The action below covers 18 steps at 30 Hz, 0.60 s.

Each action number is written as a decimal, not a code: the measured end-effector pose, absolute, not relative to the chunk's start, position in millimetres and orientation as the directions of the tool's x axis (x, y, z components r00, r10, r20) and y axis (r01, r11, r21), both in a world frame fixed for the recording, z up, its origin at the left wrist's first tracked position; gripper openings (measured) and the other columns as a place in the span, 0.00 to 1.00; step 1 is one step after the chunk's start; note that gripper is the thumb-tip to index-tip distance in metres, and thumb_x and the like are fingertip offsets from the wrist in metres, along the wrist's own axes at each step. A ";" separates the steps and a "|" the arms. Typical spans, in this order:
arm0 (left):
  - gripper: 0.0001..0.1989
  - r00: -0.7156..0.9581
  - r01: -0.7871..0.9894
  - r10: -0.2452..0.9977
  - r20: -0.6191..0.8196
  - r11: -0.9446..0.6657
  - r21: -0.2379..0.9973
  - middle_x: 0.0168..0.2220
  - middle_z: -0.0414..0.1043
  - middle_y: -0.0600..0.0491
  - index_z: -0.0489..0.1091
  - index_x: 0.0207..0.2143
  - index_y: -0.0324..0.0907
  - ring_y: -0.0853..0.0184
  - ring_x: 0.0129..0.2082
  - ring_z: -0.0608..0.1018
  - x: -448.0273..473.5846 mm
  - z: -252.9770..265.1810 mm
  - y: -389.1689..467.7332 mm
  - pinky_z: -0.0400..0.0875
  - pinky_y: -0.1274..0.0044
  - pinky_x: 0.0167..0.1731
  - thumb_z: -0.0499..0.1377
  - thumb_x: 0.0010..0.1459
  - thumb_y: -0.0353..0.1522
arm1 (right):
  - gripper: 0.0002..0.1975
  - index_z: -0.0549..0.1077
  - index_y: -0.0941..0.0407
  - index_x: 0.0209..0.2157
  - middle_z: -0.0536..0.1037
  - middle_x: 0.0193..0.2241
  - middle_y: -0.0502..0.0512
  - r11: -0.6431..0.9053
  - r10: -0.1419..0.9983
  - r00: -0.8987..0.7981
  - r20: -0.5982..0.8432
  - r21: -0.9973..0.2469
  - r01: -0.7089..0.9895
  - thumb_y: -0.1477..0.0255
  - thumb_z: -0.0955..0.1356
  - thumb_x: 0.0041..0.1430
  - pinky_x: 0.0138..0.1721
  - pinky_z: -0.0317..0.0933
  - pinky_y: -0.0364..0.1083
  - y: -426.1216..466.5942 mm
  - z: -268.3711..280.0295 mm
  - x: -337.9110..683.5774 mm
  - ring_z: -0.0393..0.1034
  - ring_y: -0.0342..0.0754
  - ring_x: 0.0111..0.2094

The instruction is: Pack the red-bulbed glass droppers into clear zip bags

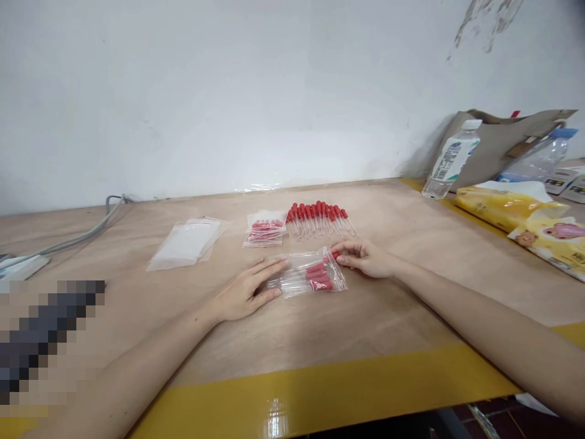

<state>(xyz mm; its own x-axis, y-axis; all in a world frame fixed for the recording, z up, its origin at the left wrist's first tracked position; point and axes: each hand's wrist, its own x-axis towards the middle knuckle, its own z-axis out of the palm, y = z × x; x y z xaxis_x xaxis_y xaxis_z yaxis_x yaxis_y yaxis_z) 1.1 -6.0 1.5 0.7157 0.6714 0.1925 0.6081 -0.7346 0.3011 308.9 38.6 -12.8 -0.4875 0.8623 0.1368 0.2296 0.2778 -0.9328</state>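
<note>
**Evidently, a bare left hand (242,296) and a bare right hand (368,257) met at one clear plastic zip bag (339,279)**

Along the bottom of the frame, a broad strip of glossy yellow tape (329,381) edged the table covered in brown paper (256,341). Past it, at the centre, the bag lay flat, with slim clear tubes (292,281) and thick red bulbs (317,277) inside. The left hand was unclenched, palm down, its fingers resting on the bag's left end. The right hand pinched a single red bulb (335,255) between thumb and fingers at the bag's upper right corner; whether that one was inside or outside the plastic could not be told.

Farther back, at middle left of the frame, lay an overlapping pile of flat, whitish see-through bags (183,244). Near the centre, a small stack of filled clear bags (265,225) sat just beside a row of thin clear droppers with red tops (315,214), tops toward the white wall (228,91). At right, a soft yellow plastic packet (496,204) lay near a clear white-capped bottle (452,160).
</note>
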 end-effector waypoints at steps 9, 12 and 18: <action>0.26 0.712 0.614 0.676 0.190 -0.731 0.299 0.61 0.52 0.52 0.48 0.62 0.48 0.62 0.60 0.58 1.4 1.0 -5.0 0.55 0.67 0.58 0.50 0.63 0.39 | 0.17 0.75 0.60 0.35 0.67 0.14 0.44 0.106 0.943 -0.329 0.039 -0.977 0.188 0.64 0.70 0.44 0.19 0.51 0.39 40.1 -12.6 290.9 0.57 0.36 0.16; 0.26 0.707 0.616 0.679 0.195 -0.728 0.301 0.61 0.53 0.51 0.49 0.61 0.48 0.62 0.60 0.59 1.7 0.6 -4.6 0.56 0.66 0.57 0.50 0.63 0.39 | 0.13 0.74 0.59 0.27 0.69 0.15 0.46 0.083 0.969 -0.246 0.036 -0.979 0.187 0.64 0.72 0.40 0.19 0.53 0.40 40.9 -16.6 286.0 0.57 0.36 0.16; 0.25 0.711 0.613 0.678 0.188 -0.728 0.307 0.61 0.53 0.51 0.49 0.61 0.49 0.61 0.60 0.58 1.5 0.8 -4.8 0.56 0.65 0.57 0.49 0.63 0.39 | 0.10 0.72 0.58 0.24 0.74 0.23 0.51 0.270 0.945 -0.261 0.197 -0.919 0.286 0.65 0.70 0.43 0.28 0.59 0.43 38.6 -23.6 279.4 0.66 0.42 0.25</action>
<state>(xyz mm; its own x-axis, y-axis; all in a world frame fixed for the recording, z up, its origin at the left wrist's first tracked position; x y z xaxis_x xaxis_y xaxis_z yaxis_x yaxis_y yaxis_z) 1.5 -4.8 0.8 0.7106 0.6780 0.1878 0.6131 -0.7278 0.3073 279.4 38.6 -23.6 -0.2610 0.9451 0.1966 0.2862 0.2703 -0.9192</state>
